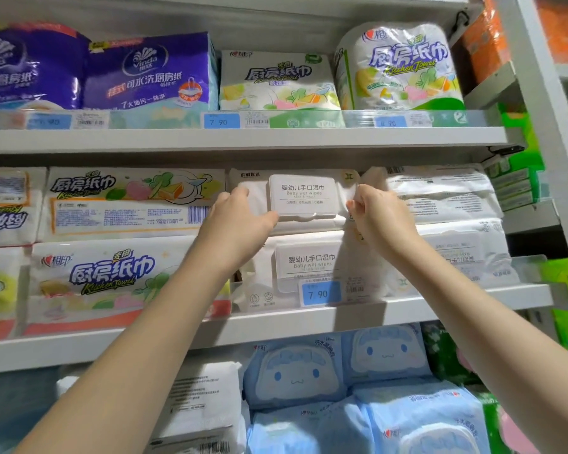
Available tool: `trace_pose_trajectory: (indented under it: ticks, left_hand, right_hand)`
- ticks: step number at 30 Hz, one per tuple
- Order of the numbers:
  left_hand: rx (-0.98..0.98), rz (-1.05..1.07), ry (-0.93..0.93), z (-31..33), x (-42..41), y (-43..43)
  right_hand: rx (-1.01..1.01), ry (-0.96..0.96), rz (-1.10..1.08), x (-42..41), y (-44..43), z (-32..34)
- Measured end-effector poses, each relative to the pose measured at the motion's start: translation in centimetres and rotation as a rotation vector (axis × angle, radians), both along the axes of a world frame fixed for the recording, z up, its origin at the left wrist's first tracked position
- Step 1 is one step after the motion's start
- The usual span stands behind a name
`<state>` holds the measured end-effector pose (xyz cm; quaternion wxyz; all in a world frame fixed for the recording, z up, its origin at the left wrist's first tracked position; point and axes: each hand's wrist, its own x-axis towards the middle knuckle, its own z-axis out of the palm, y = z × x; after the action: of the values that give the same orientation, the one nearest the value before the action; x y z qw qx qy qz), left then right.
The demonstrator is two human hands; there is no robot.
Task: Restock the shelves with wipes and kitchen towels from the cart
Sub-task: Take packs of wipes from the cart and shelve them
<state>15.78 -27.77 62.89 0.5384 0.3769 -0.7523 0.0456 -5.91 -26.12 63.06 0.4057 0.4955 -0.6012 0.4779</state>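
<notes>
A white pack of baby wet wipes [304,195] stands on top of a second identical pack [309,267] on the middle shelf [407,304]. My left hand [240,217] grips the upper pack's left end, thumb under its lid. My right hand [377,214] pinches the pack's right edge with curled fingers. Kitchen towel packs [128,204] are stacked to the left on the same shelf. More white wipes packs [446,204] lie stacked to the right.
The top shelf [243,139] holds purple Vinda packs [148,73] and kitchen towel rolls [397,67]. Blue cartoon wipes packs [295,371] fill the shelf below. A white upright post [538,93] borders the right side, with green and orange goods beyond.
</notes>
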Motion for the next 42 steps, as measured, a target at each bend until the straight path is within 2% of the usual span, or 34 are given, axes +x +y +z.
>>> trace_pose_trajectory:
  ticks: [6, 13, 18, 21, 25, 27, 30, 34, 38, 42]
  left_hand:
    - [0.005, 0.058, -0.09, -0.7, -0.5, 0.0]
    - [0.004, 0.09, -0.165, -0.7, -0.3, 0.0]
    - [0.046, 0.074, -0.183, -0.5, -0.1, 0.2]
    - [0.013, 0.023, -0.1, -1.2, -0.5, 0.8]
    - [-0.226, -0.146, -0.113, -2.3, -3.5, 2.8]
    - [-0.223, -0.224, -0.167, -2.3, -5.8, 3.6]
    - [-0.182, -0.268, -0.232, -1.6, -9.3, 4.0]
    - [-0.164, -0.162, -0.349, 0.0, -13.4, 3.7]
    - [-0.139, 0.057, -0.461, 1.0, -16.5, 3.9]
    - [-0.073, 0.118, -0.418, 0.8, -19.0, 4.3]
  right_hand:
    - [-0.041, -0.01, 0.112, -0.1, -0.3, -1.1]
    - [0.01, -0.008, 0.064, 0.3, 0.0, -1.3]
    - [-0.016, -0.032, 0.2, 0.6, 1.3, -2.1]
    - [0.001, -0.031, 0.262, 0.4, 2.3, -3.0]
    - [-0.131, -0.062, 0.267, -1.7, 4.2, -3.5]
    - [-0.161, -0.084, 0.204, -3.6, 5.1, -3.3]
    - [-0.095, -0.113, 0.093, -7.1, 6.4, -3.3]
    - [0.016, -0.197, -0.042, -11.8, 7.5, -3.2]
    - [0.159, -0.247, -0.074, -14.9, 8.0, -2.8]
    - [0.202, -0.265, -0.018, -16.0, 8.1, -2.8]
